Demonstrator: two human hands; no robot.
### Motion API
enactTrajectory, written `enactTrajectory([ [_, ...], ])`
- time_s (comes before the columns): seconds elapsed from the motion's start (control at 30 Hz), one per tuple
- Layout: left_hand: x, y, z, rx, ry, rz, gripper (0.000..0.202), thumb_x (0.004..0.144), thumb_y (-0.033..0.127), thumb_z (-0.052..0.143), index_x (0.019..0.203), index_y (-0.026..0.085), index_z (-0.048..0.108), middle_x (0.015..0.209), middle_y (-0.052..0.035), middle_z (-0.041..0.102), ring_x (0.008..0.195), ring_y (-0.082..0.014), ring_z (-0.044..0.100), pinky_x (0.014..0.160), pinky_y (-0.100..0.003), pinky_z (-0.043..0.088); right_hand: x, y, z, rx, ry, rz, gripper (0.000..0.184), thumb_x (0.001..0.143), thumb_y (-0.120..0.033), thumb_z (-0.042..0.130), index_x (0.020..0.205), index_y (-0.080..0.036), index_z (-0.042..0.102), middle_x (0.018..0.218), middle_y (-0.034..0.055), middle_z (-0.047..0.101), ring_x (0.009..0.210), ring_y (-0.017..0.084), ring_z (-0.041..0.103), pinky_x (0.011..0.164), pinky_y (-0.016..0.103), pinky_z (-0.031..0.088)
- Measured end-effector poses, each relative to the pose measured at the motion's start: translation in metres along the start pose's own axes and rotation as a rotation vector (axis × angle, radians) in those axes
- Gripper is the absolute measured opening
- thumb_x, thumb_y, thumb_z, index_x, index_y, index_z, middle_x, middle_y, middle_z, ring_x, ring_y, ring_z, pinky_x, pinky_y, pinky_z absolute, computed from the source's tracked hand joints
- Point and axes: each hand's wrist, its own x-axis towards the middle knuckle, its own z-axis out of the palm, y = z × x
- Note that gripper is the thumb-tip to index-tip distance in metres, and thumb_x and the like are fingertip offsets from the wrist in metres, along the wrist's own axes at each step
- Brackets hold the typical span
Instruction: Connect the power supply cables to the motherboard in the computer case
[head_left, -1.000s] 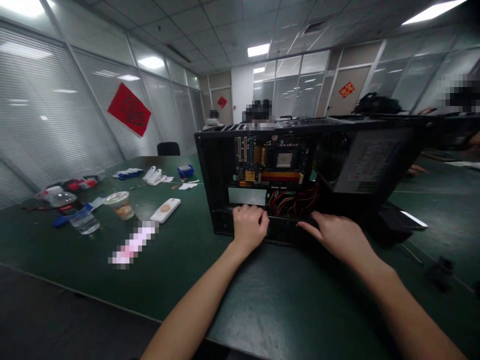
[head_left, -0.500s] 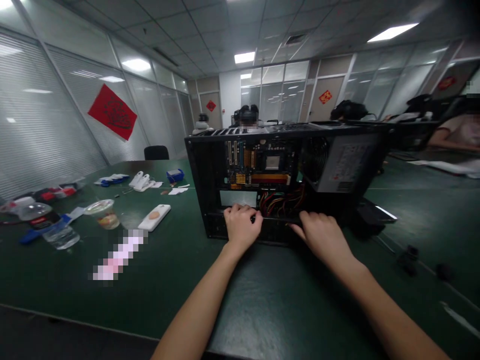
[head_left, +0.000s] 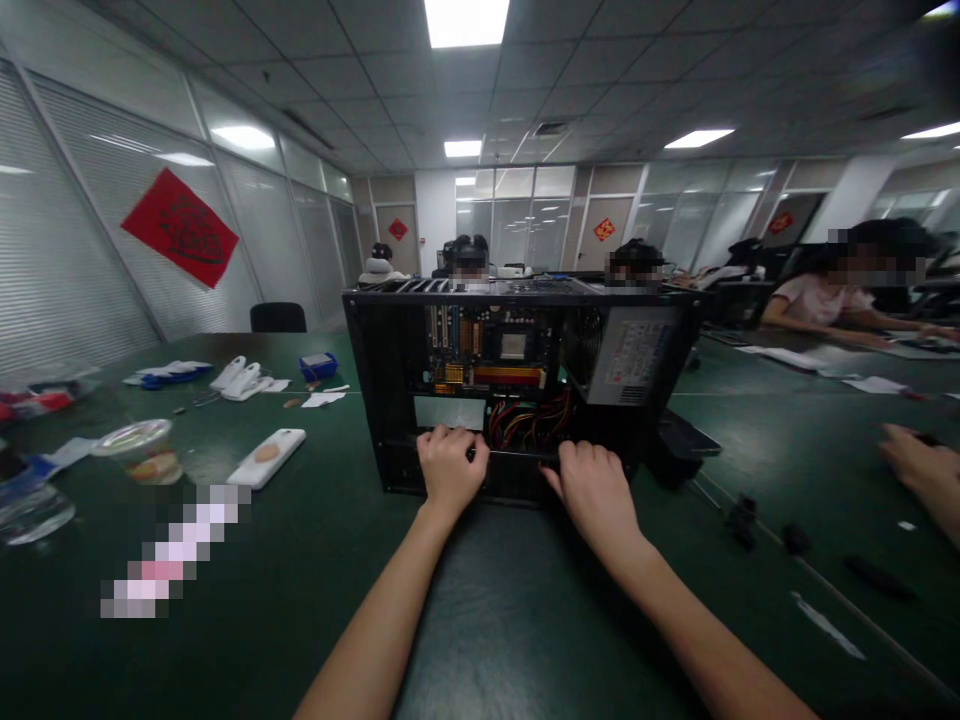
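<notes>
An open black computer case [head_left: 375, 380] stands on the green table [head_left: 480, 610] in front of me, its side off, showing a motherboard [head_left: 487, 350], a grey power supply [head_left: 630, 345] and red and yellow cables [head_left: 525, 425]. My left hand [head_left: 450, 468] is curled over the case's lower front edge. My right hand [head_left: 592, 490] grips the same edge a little to the right, fingers bent over it.
Left of the case lie a white phone [head_left: 266, 458], a plastic cup [head_left: 142, 450], a water bottle [head_left: 26, 505] and small white and blue items [head_left: 244, 378]. Another person's hand [head_left: 919, 465] rests at the right edge. People sit at tables behind.
My right hand has closed onto the case's lower edge, where before its fingers were stretched out. The view has swung right and pulled back, showing more of the room.
</notes>
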Motion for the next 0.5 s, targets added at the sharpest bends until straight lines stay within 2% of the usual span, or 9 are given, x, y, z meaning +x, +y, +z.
enactTrajectory([
  [0.17,-0.007,-0.002,0.001,0.014,-0.001,0.048,0.036,0.097,0.032,0.040,0.073,0.020,0.065,0.082,-0.0060,0.069,0.087,-0.0223,0.056,0.088,-0.041,0.031,-0.001,0.004,0.007,0.053,0.051,-0.026,0.022,0.091,-0.039,0.059,0.088,-0.018,0.056,0.085,0.0099,0.058,0.081,0.026,0.054,0.073,0.037,0.036],
  [0.33,-0.012,0.013,0.000,-0.043,0.052,-0.003,0.030,0.097,0.028,0.039,0.085,0.022,0.067,0.091,-0.0056,0.070,0.094,-0.0231,0.056,0.101,-0.041,0.029,0.000,0.002,0.007,0.058,0.046,-0.010,0.020,0.091,-0.038,0.060,0.090,-0.019,0.057,0.086,0.0099,0.058,0.083,0.027,0.054,0.074,0.038,0.037],
  [0.5,-0.003,0.016,0.008,-0.051,0.077,-0.104,0.028,0.092,0.030,0.047,0.072,0.021,0.065,0.079,-0.0047,0.070,0.088,-0.0233,0.057,0.099,-0.043,0.031,0.001,-0.007,-0.001,0.028,0.015,0.027,0.018,0.088,-0.036,0.063,0.089,-0.019,0.058,0.084,0.0108,0.059,0.082,0.028,0.055,0.075,0.039,0.039],
])
